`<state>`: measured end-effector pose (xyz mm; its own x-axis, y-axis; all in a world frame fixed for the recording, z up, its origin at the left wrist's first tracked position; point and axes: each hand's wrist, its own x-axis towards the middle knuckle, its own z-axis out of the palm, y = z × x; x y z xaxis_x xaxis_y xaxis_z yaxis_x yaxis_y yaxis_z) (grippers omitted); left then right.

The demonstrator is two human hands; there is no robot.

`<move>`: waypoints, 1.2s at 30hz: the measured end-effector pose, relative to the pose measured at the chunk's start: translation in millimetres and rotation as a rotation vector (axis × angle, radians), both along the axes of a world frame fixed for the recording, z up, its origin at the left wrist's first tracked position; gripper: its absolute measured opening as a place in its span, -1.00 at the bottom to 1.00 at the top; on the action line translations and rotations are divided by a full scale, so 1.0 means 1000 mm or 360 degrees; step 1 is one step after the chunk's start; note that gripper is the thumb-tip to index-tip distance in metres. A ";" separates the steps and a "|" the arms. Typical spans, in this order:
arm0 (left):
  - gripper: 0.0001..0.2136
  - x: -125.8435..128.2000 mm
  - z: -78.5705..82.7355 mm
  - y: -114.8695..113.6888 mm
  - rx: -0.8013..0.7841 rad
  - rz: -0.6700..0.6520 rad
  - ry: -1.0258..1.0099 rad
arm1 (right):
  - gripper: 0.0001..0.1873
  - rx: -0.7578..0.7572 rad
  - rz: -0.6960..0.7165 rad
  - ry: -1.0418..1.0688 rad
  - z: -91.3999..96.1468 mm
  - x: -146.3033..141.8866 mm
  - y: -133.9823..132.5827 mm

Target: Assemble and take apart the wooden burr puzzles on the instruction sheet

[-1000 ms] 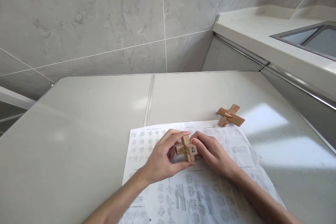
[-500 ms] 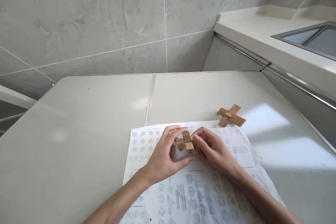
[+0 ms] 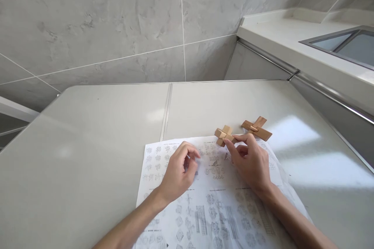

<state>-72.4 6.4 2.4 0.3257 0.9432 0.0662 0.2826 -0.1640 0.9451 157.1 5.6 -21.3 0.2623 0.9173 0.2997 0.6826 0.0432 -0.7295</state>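
My right hand (image 3: 251, 160) pinches one arm of a small wooden burr puzzle (image 3: 223, 135) between thumb and fingers. This interlocked cross of light blocks is at the far edge of the printed sheet (image 3: 187, 186). Over the sheet's left half, my left hand (image 3: 181, 171) holds nothing; its fingers are loosely curled, with a gap to the thumb. A second wooden puzzle (image 3: 261, 132), a flatter and darker cross, lies just beyond my right hand, which hides part of it.
Small line drawings of puzzle shapes cover the sheet. It rests on a white table (image 3: 87, 155) with a seam (image 3: 167, 111) across the top. A tiled wall (image 3: 117, 19) stands behind, and a raised white counter (image 3: 271, 35) borders the right side.
The held burr puzzle has moved away and to the right, toward the darker cross. My left hand has let go of it and curled its fingers; only my right hand grips it now.
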 end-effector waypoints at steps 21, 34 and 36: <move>-0.75 -0.003 -0.002 0.001 -0.0194 -0.0116 0.0020 | -0.63 0.0275 -0.0247 -0.0563 -0.006 0.013 0.010; -0.75 -0.001 0.001 0.002 -0.0195 -0.0153 0.0030 | -0.86 0.0572 0.0264 -0.0403 0.000 0.001 -0.002; -0.74 -0.001 0.002 0.002 -0.0178 -0.0164 0.0039 | -0.86 0.0505 0.0543 -0.0357 0.000 -0.003 -0.006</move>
